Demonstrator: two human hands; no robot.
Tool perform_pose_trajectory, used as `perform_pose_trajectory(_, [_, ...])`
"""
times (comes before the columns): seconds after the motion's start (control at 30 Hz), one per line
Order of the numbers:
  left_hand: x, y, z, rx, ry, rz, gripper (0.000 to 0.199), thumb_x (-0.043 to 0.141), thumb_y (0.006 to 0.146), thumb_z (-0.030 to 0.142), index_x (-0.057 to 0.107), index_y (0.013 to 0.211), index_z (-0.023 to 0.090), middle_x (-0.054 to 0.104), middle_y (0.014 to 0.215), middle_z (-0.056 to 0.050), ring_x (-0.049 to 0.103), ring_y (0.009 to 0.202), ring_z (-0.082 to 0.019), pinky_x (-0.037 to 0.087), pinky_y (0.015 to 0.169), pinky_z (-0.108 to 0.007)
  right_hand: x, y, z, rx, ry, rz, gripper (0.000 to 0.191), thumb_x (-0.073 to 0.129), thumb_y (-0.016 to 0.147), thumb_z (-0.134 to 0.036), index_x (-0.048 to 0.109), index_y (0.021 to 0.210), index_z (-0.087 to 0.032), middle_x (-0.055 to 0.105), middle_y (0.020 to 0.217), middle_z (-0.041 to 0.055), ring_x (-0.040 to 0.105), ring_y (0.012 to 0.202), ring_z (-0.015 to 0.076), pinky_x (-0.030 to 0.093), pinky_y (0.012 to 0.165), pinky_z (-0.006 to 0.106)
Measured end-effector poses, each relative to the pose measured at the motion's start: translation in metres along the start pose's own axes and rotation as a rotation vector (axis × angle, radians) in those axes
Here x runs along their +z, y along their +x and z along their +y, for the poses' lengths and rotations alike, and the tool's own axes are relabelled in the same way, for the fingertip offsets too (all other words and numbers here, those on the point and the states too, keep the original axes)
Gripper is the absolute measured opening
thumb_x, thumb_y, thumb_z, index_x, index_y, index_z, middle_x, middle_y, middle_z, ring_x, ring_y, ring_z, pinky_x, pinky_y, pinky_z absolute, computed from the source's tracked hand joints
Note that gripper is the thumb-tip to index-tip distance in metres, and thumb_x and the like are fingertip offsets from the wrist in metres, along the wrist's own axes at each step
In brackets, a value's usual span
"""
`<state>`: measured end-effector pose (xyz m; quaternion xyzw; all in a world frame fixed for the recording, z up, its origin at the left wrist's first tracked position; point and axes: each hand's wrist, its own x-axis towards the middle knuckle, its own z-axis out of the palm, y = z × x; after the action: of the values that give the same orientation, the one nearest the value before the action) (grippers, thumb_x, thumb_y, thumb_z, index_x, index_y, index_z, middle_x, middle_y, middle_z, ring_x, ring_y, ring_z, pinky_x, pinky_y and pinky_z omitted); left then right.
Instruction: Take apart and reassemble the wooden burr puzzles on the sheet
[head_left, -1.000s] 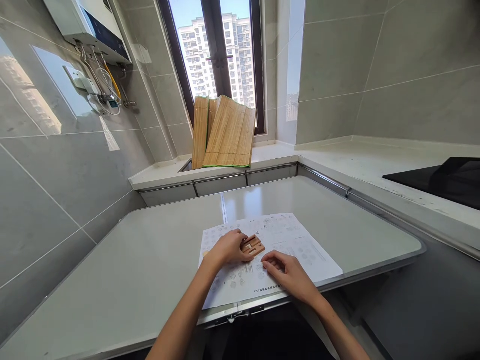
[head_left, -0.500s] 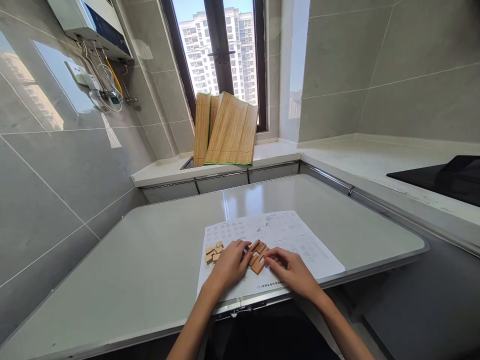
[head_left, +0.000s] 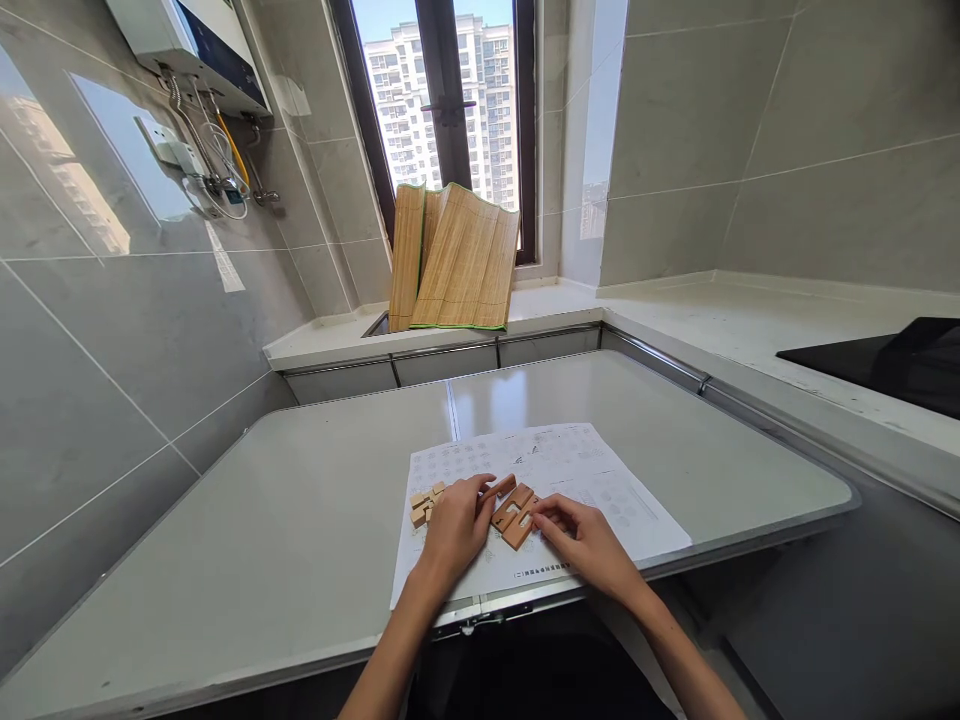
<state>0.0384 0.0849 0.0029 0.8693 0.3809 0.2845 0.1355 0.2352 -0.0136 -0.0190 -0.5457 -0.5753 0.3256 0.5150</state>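
My left hand (head_left: 454,525) pinches a reddish-brown wooden stick (head_left: 505,486) between thumb and fingers, tilted just above the printed sheet (head_left: 600,490). Beside it, flat reddish-brown wooden puzzle pieces (head_left: 516,534) with cut-out notches lie close together on the paper, white gaps showing in the notches. Curled fingers of my right hand (head_left: 581,540) grip the right edge of these pieces; the fingertips partly cover it. Several pale wooden blocks (head_left: 418,516) sit in a cluster left of my left hand, which hides some of them.
The sheet lies on a pale folding table (head_left: 300,520) near its front edge. Behind stands a white counter (head_left: 555,297) with a folded bamboo mat (head_left: 469,260) leaning at the window. A black cooktop (head_left: 885,365) is at right; a water heater (head_left: 191,55) hangs upper left.
My left hand has drawn the wooden stick away from the other brown pieces, up and to the left, tilting it. My right hand has stayed nearly in place.
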Motion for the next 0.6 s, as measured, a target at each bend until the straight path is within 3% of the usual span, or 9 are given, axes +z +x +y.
perform_pose_trajectory(0.13, [-0.004, -0.002, 0.005, -0.028, -0.037, 0.088, 0.025, 0.051, 0.099, 0.03, 0.063, 0.12, 0.024, 0.074, 0.108, -0.008, 0.069, 0.093, -0.025, 0.053, 0.086, -0.041, 0.001, 0.001, 0.002, 0.008, -0.008, 0.003, 0.028, 0.059, 0.095, -0.047, 0.072, 0.097, -0.022, 0.076, 0.091, 0.0034, 0.067, 0.082, 0.0221, 0.05, 0.074, 0.031])
perform_pose_trajectory(0.33, [-0.013, -0.015, 0.018, -0.13, -0.353, 0.152, 0.024, 0.061, 0.095, 0.037, 0.066, 0.115, 0.026, 0.077, 0.104, -0.004, 0.073, 0.098, -0.023, 0.056, 0.089, -0.036, 0.002, 0.001, 0.005, 0.005, -0.014, 0.01, 0.032, 0.059, 0.094, -0.051, 0.073, 0.096, -0.021, 0.076, 0.09, 0.004, 0.067, 0.08, 0.0217, 0.05, 0.072, 0.031])
perform_pose_trajectory(0.6, [-0.015, -0.046, 0.028, -0.277, -0.478, 0.145, 0.029, 0.065, 0.09, 0.043, 0.068, 0.111, 0.024, 0.079, 0.102, -0.006, 0.074, 0.1, -0.026, 0.058, 0.091, -0.039, 0.001, 0.002, 0.001, -0.005, -0.04, 0.006, 0.037, 0.056, 0.094, -0.055, 0.072, 0.096, -0.022, 0.076, 0.089, 0.0044, 0.067, 0.079, 0.0225, 0.051, 0.072, 0.032])
